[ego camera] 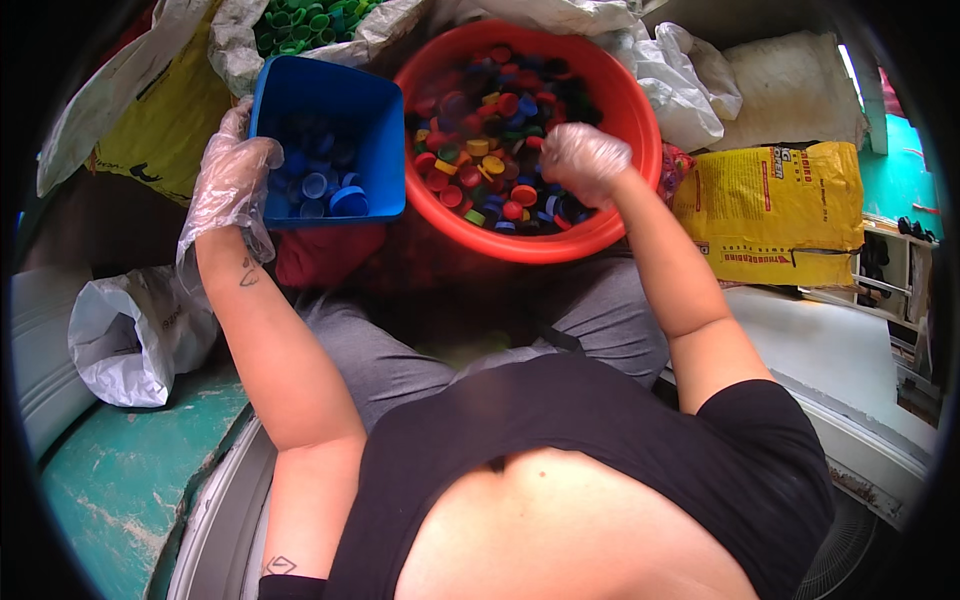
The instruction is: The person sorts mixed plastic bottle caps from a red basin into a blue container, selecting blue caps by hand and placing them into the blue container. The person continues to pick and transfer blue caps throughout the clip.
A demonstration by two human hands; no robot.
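My left hand (232, 172), in a clear plastic glove, grips the left side of a blue plastic bin (330, 86). The bin is tilted with its mouth towards me, and several blue bottle caps (349, 201) lie in its lower part. Beside it on the right is a round red-orange plastic basin (637, 97) full of mixed caps in red, yellow, blue and green. Over the right part of the basin is my right hand (589, 161), also gloved, its fingers curled down at the caps. Blur and the glove hide whether anything is between those fingers.
An open sack (390, 30) of green caps stands behind the bin. A yellow printed sack (765, 214) and white plastic bags (679, 82) lie to the basin's right. At left, an open white bag (142, 330) rests near a green worn surface (135, 480).
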